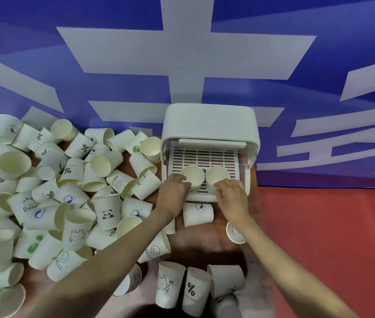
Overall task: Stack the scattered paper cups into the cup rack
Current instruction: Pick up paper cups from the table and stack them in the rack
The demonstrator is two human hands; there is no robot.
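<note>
a person's left hand and right hand each pinch an upright paper cup by the rim with the fingers, on the slatted tray of the white cup rack; many loose cups cover the worktop; squeezing might crush a rim

Ahead of you, listed:
1. Blue banner with large white characters, spanning the whole upper view, upright behind your work surface.
2. Brown tabletop, bare patches showing near your body.
3. Red floor area to your right, meeting the banner's lower edge.
</note>
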